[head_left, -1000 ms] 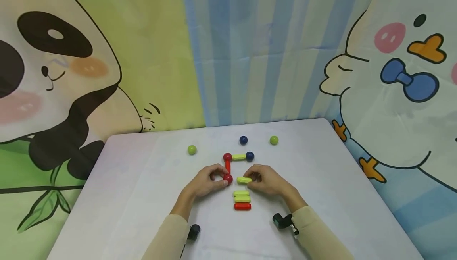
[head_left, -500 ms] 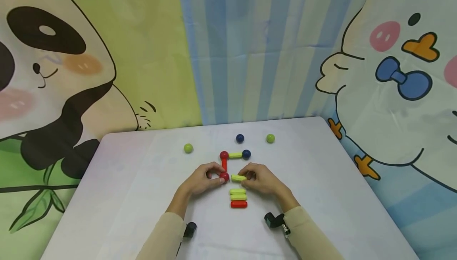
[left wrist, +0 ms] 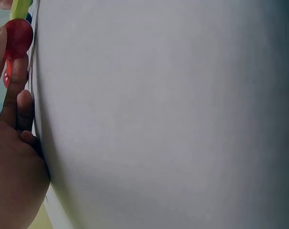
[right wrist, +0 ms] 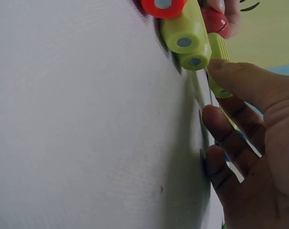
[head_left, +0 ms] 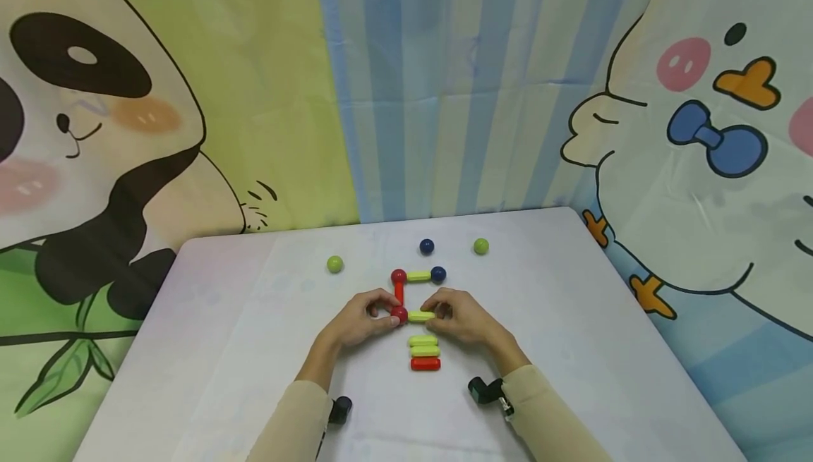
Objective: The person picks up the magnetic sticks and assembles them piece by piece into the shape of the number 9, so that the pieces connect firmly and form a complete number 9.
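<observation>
My left hand (head_left: 363,318) pinches a red ball (head_left: 399,315) between thumb and fingers; the ball shows close up in the left wrist view. A red rod (head_left: 399,294) runs from it to another red ball (head_left: 398,276), which a yellow-green rod (head_left: 418,276) joins to a dark blue ball (head_left: 438,274). My right hand (head_left: 464,317) pinches a yellow-green rod (head_left: 420,317) by its right end. That rod's left end touches the red ball in my left hand. Grey discs sit in the rod ends in the right wrist view.
Two loose yellow-green rods (head_left: 423,346) and a red rod (head_left: 425,363) lie side by side in front of the hands. Farther back on the white table (head_left: 241,321) are a blue ball (head_left: 427,246) and two green balls (head_left: 334,264). A patterned cloth (head_left: 432,95) hangs behind.
My right hand has moved left with the yellow-green rod, closing the gap to the red ball. My left hand still holds that ball. The whole head view has shifted slightly.
</observation>
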{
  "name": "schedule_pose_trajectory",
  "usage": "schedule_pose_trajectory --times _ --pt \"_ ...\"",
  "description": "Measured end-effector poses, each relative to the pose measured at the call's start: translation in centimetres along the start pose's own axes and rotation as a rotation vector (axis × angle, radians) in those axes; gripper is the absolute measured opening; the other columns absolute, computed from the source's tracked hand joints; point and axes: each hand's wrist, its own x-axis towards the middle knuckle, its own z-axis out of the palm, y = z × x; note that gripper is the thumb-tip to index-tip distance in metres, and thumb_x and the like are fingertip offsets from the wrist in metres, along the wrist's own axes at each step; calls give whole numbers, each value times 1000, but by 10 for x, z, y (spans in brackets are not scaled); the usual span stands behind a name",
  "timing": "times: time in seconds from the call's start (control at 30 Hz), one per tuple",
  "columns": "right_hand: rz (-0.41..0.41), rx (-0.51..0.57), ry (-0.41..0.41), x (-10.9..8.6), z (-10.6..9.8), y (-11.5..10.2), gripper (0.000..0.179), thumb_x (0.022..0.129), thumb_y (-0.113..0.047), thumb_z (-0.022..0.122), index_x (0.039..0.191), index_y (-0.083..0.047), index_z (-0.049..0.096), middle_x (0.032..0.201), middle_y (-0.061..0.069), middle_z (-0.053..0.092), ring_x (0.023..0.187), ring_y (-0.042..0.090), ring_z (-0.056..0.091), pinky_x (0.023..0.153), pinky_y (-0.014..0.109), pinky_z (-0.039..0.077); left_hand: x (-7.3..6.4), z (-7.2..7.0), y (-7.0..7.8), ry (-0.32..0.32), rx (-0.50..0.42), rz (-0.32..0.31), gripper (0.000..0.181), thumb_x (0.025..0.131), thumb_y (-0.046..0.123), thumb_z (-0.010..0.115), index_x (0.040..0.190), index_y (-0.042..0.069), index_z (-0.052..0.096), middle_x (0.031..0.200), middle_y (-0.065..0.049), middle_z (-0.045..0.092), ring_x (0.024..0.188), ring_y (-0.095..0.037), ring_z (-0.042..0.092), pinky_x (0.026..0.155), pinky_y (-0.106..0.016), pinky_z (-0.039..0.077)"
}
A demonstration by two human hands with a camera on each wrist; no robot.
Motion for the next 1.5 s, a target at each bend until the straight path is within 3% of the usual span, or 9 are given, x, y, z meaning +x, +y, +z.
schedule_pose_trajectory --times 0.27,0.6,0.73,1.0,1.1,1.27,1.4,1.5 --pt "87 14 46 -1 4 4 19 92 -19 78 110 -18 73 99 -8 65 88 13 59 79 28 51 -2 2 2 19 18 -25 26 91 27 80 115 25 71 104 7 67 96 -19 51 84 -35 41" --pt "103 55 54 -3 1 11 16 94 -21 76 110 -20 73 96 -10 65 85 12 59 77 26 50 3 3 -1 -1 11 11 27 92 29 79 117 24 71 106 7 68 98 -20 52 86 -35 42" --pt "110 88 42 -4 2 14 17 95 -21 75 112 -18 73 97 -9 65 85 14 58 76 25 49 1 2 0 -8 22 -7 26 91 28 79 116 25 71 105 7 68 98 -19 52 86 -35 42" --pt "142 128 59 -3 2 19 17 94 -22 76 111 -20 73 97 -8 66 85 15 58 75 26 49 -2 0 10 73 -4 48 29 87 30 83 111 20 72 108 -3 65 91 -21 53 79 -32 45" --pt "158 136 59 -5 0 23 16 94 -22 76 110 -21 73 95 -8 66 84 15 58 75 26 49 1 4 16 72 57 79 31 85 32 86 110 20 73 107 -2 63 95 -20 53 85 -34 47" --pt "160 153 87 -6 -1 22 15 95 -25 76 109 -21 73 95 -7 67 85 15 59 76 26 50 10 11 25 55 246 124 34 84 35 86 113 21 75 106 4 60 100 -19 52 89 -37 47" --pt "167 169 108 -4 2 22 14 95 -25 75 109 -20 73 95 -7 67 85 15 60 76 26 50 12 17 32 48 400 107 35 83 39 86 113 25 75 113 5 58 104 -19 48 86 -37 44" --pt "177 168 118 -5 5 22 13 95 -24 75 108 -21 73 93 -7 66 84 14 59 75 25 49 12 21 36 32 458 109 35 82 39 87 112 25 77 118 4 58 109 -20 48 87 -38 43"
